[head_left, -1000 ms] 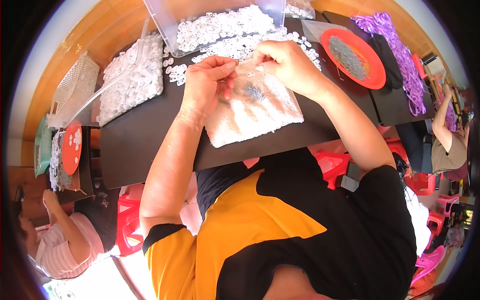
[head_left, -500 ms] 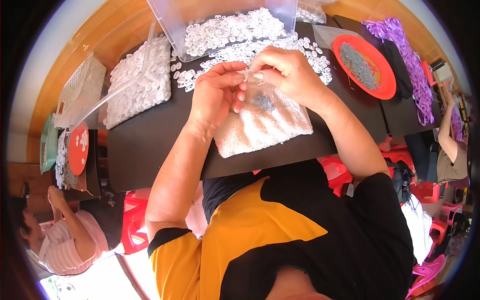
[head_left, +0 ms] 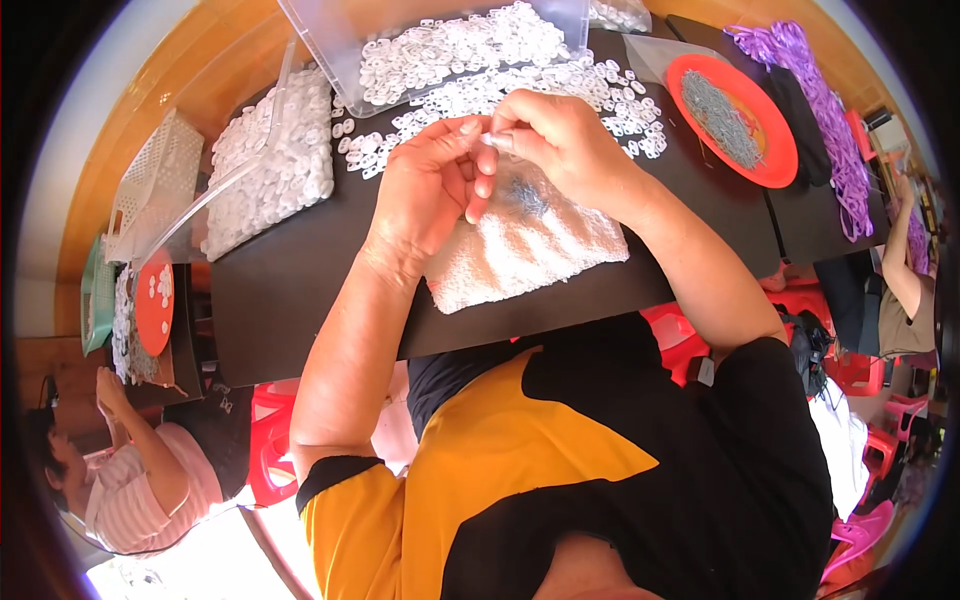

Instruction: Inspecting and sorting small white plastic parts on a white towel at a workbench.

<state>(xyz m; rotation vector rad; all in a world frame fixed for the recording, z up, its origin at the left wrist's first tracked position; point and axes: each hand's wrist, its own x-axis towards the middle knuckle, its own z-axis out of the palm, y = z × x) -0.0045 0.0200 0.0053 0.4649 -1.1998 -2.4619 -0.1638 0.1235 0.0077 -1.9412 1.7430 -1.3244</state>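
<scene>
Above a cream towel [head_left: 540,262], my left hand [head_left: 425,180] and my right hand [head_left: 570,155] meet with their fingertips together. Both pinch a small white plastic piece [head_left: 489,139], which the fingers mostly cover. My left thumb and forefinger close on one side of it, while the other left fingers curl loosely. From the other side my right thumb and forefinger press in. A small heap of thin grey metal pins [head_left: 528,198] lies on the towel just below the hands. Many similar white plastic pieces [head_left: 625,115] are scattered on the table behind them.
A clear plastic bin [head_left: 345,85] of white pieces stands at the back, beside a bulging clear bag [head_left: 270,165]. To the right lie a red plate [head_left: 777,165] of grey pins and purple ribbon [head_left: 845,170]. Co-workers sit left [head_left: 155,480] and right [head_left: 905,310].
My right fingers have drawn in closer to the left ones. The white piece, which showed more plainly between them before, is now mostly covered.
</scene>
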